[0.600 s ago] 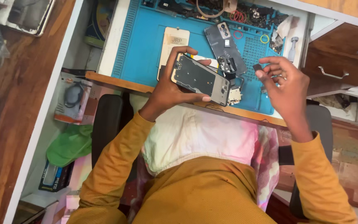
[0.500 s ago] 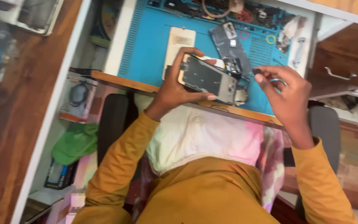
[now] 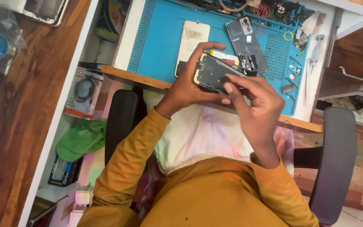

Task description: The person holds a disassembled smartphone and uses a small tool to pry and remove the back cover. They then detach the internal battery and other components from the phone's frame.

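Head view is showing an opened phone point(image 3: 213, 75) being held above the blue mat's point(image 3: 160, 38) near edge. Left hand point(image 3: 190, 86) is wrapping it; right hand point(image 3: 255, 107) is pressing fingertips point(image 3: 228, 88) onto its exposed interior, seemingly working a part, which needs steady support.

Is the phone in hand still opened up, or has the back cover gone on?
Open: the phone in the left hand shows bare dark internals.

Right hand point(image 3: 255, 105) covers the opened phone's point(image 3: 212, 75) near end (fingertip work hidden), and small mat parts point(image 3: 274, 9) blur.
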`<state>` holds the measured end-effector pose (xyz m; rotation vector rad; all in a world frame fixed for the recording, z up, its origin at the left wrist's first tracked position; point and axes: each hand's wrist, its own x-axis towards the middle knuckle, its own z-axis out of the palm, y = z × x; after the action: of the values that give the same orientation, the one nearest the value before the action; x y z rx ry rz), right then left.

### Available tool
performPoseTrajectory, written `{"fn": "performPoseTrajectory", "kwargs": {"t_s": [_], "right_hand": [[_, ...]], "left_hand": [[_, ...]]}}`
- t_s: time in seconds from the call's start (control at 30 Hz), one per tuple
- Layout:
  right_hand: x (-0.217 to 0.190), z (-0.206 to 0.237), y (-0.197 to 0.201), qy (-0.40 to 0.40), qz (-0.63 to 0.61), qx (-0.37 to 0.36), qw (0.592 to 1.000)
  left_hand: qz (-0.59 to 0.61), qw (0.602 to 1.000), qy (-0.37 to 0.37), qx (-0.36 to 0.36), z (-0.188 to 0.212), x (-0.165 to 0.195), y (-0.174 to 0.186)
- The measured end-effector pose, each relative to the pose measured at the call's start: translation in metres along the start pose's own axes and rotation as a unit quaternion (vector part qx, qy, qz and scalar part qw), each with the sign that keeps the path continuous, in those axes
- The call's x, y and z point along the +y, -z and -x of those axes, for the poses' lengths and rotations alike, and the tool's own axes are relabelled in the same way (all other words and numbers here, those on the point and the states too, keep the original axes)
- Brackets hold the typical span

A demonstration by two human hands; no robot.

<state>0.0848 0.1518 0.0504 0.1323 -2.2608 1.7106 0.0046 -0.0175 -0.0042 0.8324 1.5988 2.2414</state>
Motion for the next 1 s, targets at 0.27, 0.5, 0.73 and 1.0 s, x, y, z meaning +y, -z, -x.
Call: {"fn": "performPoseTrajectory", "kwargs": {"t_s": [0.27, 0.5, 0.73, 1.0], "right_hand": [[0.0, -0.019, -0.034, 0.026, 0.041, -0.051, 0.998], [0.018, -0.013, -0.037, 0.023, -0.055, -0.043, 0.997], [0.015, -0.01, -0.038, 0.047, 0.036, -0.026, 0.998], [0.002, -0.009, -0.037, 0.113, 0.105, -0.025, 0.988]], "left_hand": [[-0.056, 0.998, 0.0, 0.02, 0.005, -0.001, 0.004], [-0.082, 0.996, 0.006, 0.039, 0.005, -0.004, 0.003], [-0.078, 0.996, 0.014, 0.043, 0.009, -0.001, 0.003], [-0.027, 0.997, 0.06, 0.03, 0.008, -0.006, 0.004]]}}
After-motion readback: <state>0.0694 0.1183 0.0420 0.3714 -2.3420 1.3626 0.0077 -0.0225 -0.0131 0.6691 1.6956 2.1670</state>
